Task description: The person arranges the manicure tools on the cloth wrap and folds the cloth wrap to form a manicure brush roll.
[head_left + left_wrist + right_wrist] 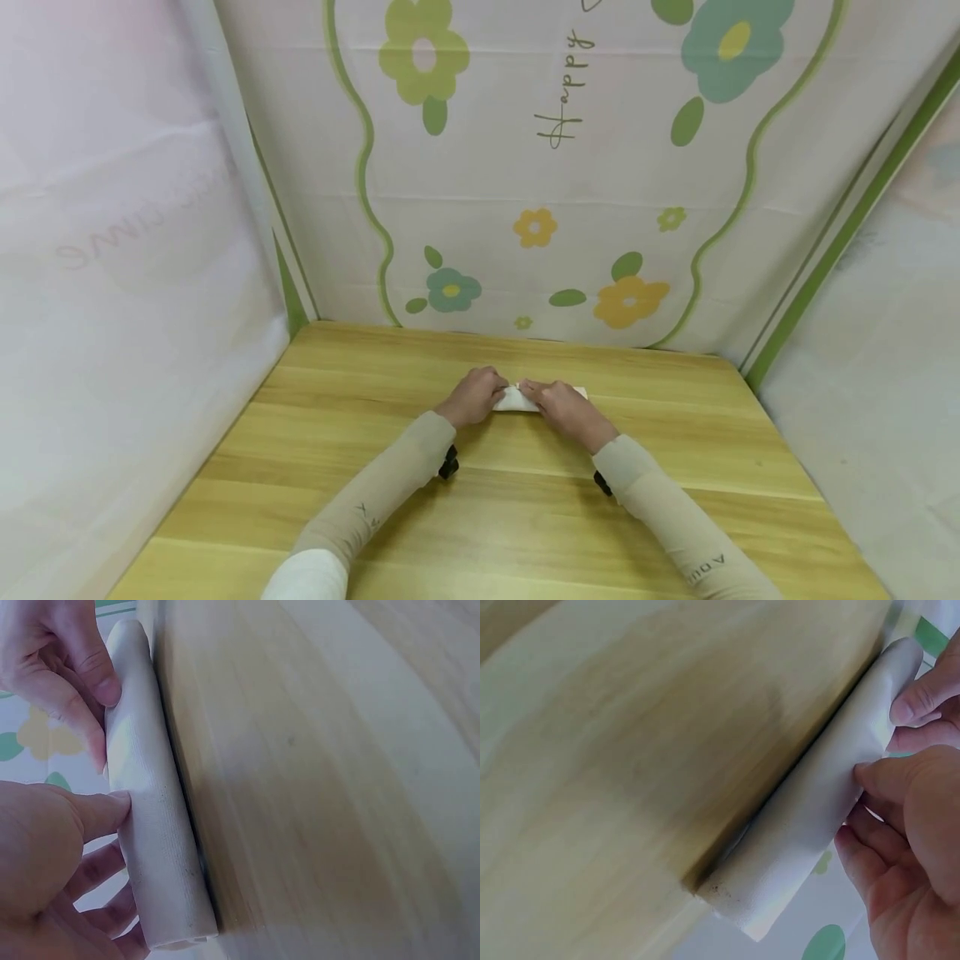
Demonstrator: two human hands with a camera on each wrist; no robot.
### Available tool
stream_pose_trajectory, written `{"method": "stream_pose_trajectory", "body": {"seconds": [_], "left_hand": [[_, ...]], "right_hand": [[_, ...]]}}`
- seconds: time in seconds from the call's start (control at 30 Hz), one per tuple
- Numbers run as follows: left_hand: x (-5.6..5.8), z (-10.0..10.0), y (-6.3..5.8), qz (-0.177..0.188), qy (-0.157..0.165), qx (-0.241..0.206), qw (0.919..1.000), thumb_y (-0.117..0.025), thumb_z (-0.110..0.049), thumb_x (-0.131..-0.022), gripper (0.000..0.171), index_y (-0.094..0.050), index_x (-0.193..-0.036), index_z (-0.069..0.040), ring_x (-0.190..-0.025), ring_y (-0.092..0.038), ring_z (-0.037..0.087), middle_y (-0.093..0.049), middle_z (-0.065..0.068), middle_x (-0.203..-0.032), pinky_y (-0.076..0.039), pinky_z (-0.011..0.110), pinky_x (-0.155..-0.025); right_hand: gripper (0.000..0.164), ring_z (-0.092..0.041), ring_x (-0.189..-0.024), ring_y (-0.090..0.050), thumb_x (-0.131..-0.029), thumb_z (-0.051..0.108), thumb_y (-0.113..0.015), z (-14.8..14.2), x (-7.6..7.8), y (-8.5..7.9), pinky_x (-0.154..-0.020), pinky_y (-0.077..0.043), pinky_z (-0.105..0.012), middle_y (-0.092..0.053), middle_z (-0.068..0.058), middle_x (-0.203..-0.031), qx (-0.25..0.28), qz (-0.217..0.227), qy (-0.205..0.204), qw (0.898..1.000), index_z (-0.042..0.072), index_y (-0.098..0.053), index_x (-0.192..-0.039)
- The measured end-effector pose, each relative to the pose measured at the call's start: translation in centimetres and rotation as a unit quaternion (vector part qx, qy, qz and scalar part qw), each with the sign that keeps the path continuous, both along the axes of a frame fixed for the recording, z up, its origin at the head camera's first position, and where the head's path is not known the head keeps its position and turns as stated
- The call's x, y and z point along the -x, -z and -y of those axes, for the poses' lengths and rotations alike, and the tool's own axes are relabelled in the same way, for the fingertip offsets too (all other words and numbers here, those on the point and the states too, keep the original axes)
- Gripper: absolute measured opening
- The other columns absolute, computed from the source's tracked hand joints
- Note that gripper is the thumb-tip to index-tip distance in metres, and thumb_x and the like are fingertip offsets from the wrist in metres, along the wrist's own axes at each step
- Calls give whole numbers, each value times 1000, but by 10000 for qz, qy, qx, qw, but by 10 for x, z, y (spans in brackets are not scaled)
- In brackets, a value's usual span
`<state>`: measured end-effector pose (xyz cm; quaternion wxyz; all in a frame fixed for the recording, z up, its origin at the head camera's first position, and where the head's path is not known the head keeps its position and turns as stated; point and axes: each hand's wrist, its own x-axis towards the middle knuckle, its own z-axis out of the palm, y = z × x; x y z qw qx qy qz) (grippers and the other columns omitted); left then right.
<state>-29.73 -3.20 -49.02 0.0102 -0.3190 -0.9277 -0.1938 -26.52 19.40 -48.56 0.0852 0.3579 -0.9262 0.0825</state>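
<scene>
A white rolled cloth (517,400) lies across the wooden table, near its far side. Its fine ribbed weave shows along the roll (161,825) in the left wrist view. My left hand (474,396) holds the left part, thumb on the near face and fingers behind it. On the other side of the middle, my right hand (564,408) pinches the roll the same way, its thumb close to the left one. In the right wrist view, small dark specks mark one end of the cloth (780,859).
The wooden table (510,517) reaches a back curtain (480,183) printed with flowers. Pale fabric walls stand along the left (135,250) and right (877,350) sides. A black wrist device (448,462) shows under the left sleeve.
</scene>
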Motion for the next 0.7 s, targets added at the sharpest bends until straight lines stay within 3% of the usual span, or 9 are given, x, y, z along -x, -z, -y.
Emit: {"method": "stream_pose_trajectory", "body": {"seconds": [0.17,0.33,0.47,0.6,0.7], "left_hand": [[-3,2,-1,-21,-32,-14,10000,-62,-12,-107,25,-75,-127,-4,-109,-70,24,-75,12,-120,-59,38,-99],[-3,4,-4,-169,30,44,9998,-62,-12,-107,25,-75,-127,-5,-109,-70,24,-75,11,-120,-55,42,-104],[-3,6,-2,-206,98,-78,9997,-62,-11,-107,24,-75,-126,-3,-110,-70,26,-75,13,-119,-54,44,-105],[-3,10,0,-141,163,-230,9995,-62,-12,-107,25,-73,-127,-2,-112,-68,27,-74,13,-122,-55,44,-103],[-4,15,-2,-97,180,-178,9996,-63,-15,-106,30,-69,-133,-2,-117,-67,28,-71,13,-129,-55,43,-104]], "right_hand": [[45,-32,-100,-78,-101,-4,-64,2,-3,3,-75,-63,-31,-68,-21,-139,-111,-186,1,9998,2,-60,-146],[47,-35,-106,-76,-100,-5,-65,3,-3,0,-81,-64,-35,-65,-20,-143,-153,-72,76,9998,3,-60,-147],[48,-36,-123,-70,-103,3,-64,1,-2,-4,-94,-61,-42,-62,-20,-148,-48,374,96,9992,1,-56,-150],[54,-38,-138,-60,-108,20,-61,-6,-5,-12,-110,-52,-52,-55,-19,-156,-18,979,435,9942,1,-46,-157],[59,-41,-145,-52,-109,28,-60,-18,-9,-21,-119,-42,-60,-49,-21,-161,-258,965,603,9932,0,-43,-158]]}}
